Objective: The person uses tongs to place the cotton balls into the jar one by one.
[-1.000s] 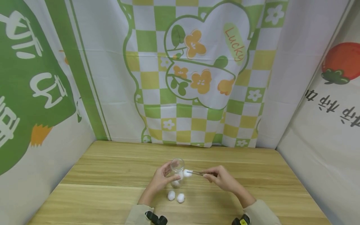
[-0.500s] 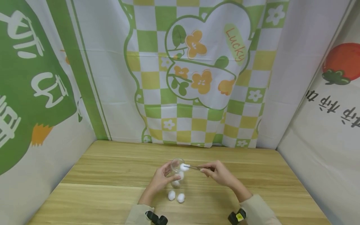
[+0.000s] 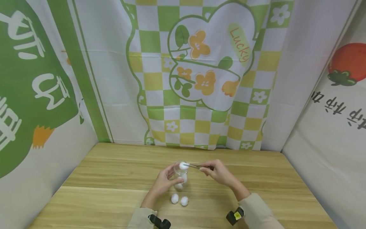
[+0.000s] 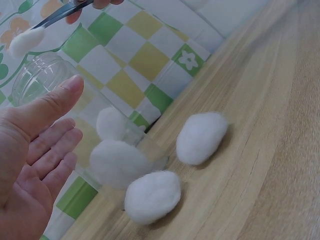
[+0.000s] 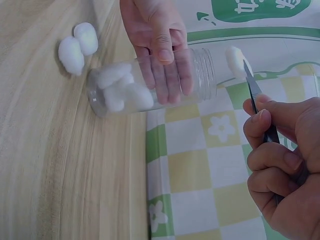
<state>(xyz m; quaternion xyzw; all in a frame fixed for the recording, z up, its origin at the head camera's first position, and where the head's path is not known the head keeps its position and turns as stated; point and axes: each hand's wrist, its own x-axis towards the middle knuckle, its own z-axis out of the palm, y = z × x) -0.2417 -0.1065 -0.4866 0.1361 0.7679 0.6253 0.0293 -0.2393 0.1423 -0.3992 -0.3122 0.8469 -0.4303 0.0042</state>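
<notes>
My left hand [image 3: 165, 182] holds a clear, wide-mouthed jar [image 5: 206, 75] upright on the table, thumb on one side and fingers round the other. Several cotton balls [image 5: 116, 90] lie in the jar's lower part. Dark metal tweezers [image 5: 254, 93] are gripped in my right hand [image 3: 219, 172], their tips pinching another cotton ball [image 5: 234, 62]. In the left wrist view that pinched ball sits just above the jar's mouth; the head view shows it overlapping the rim. Two loose cotton balls, one on the left [image 3: 174, 198] and one on the right [image 3: 184, 201], rest on the table before the jar.
The wooden table [image 3: 114, 178] runs back to a checked green and yellow curtain [image 3: 183, 127]. Printed cloth panels hang along the left [image 3: 83, 133] and right [image 3: 320, 140] sides.
My right hand has moved left and away from me, carrying the tweezers and cotton ball from beside the jar to over its mouth. The left hand and jar stay in place.
</notes>
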